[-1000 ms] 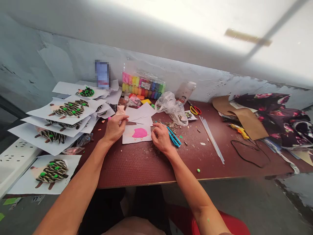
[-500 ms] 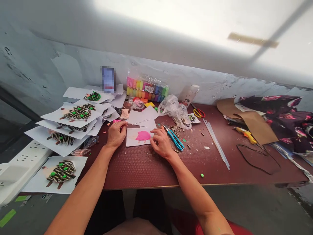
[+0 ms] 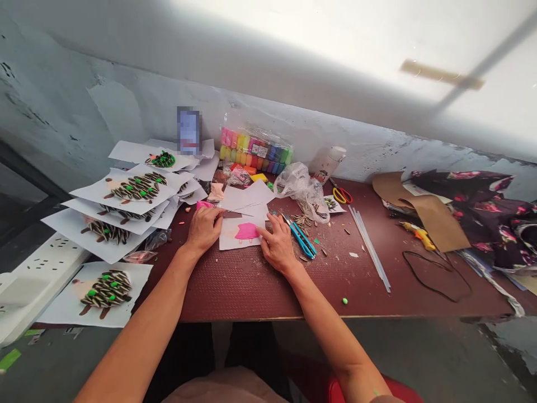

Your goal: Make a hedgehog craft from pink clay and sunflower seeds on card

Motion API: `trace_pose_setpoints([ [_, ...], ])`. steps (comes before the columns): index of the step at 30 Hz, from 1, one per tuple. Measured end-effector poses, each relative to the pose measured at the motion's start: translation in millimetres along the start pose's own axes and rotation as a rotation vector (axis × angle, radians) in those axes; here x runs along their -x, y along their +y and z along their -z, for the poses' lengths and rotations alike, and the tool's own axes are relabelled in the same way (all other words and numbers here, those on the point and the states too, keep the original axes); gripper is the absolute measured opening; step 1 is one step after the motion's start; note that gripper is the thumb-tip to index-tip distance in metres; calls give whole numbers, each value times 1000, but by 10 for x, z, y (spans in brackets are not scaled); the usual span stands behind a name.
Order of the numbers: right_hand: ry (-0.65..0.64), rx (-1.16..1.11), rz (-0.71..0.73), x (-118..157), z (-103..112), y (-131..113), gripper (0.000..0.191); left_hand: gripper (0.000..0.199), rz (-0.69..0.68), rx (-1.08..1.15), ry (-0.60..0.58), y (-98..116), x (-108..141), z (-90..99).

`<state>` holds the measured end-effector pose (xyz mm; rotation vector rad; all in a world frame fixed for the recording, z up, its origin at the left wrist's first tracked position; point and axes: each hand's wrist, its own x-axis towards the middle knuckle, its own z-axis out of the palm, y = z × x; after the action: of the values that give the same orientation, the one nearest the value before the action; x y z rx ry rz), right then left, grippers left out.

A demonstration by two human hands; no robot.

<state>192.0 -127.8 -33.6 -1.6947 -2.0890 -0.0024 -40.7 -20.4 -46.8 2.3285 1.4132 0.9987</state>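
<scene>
A white card [image 3: 229,242] lies on the table before me, bearing a flat pink clay shape [image 3: 248,231] with a pale drawn outline and small feet. My left hand [image 3: 205,228] rests at the card's left edge, fingers bent but loose, holding nothing visible. Just beyond it sits a lump of pink clay [image 3: 203,205]. My right hand [image 3: 277,242] is open at the card's right side, its index fingertip on the right edge of the pink shape. A blue utility knife [image 3: 302,239] lies right beside this hand. Sunflower seeds [image 3: 300,220] are scattered behind it.
Left, a stack of cards with seed hedgehogs [image 3: 138,187] stands near a power strip [image 3: 39,271]. Behind are blank papers [image 3: 245,197], a clay pack [image 3: 255,151], a plastic bag [image 3: 296,182] and a bottle [image 3: 330,163]. Rightward lie scissors [image 3: 342,194], glue sticks [image 3: 369,249] and a glue gun [image 3: 419,235].
My right index finger has come down onto the pink shape's right edge. My left hand's fingers have straightened a little at the card's left side. The view has shifted slightly.
</scene>
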Motion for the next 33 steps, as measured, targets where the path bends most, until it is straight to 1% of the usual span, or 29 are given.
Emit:
trace_pose_setpoints([
  [6,-5,46,19,5,0,-26,33,27,-22,-39,-55,25,8,8],
  [10,10,5,6,10,-18,-5,34,26,-21,-34,-76,19,3,-6],
  [14,76,-39,-53,7,-43,55,41,26,-5,-11,-65,6,-11,-15],
  [17,75,-35,-69,-10,-35,59,43,26,7,-6,-54,2,-25,-12],
  [25,-29,37,-55,-52,-5,-46,35,27,21,20,-42,3,-33,-20],
  [33,34,37,-17,-12,46,-36,31,27,38,10,-23,-30,-32,-30],
])
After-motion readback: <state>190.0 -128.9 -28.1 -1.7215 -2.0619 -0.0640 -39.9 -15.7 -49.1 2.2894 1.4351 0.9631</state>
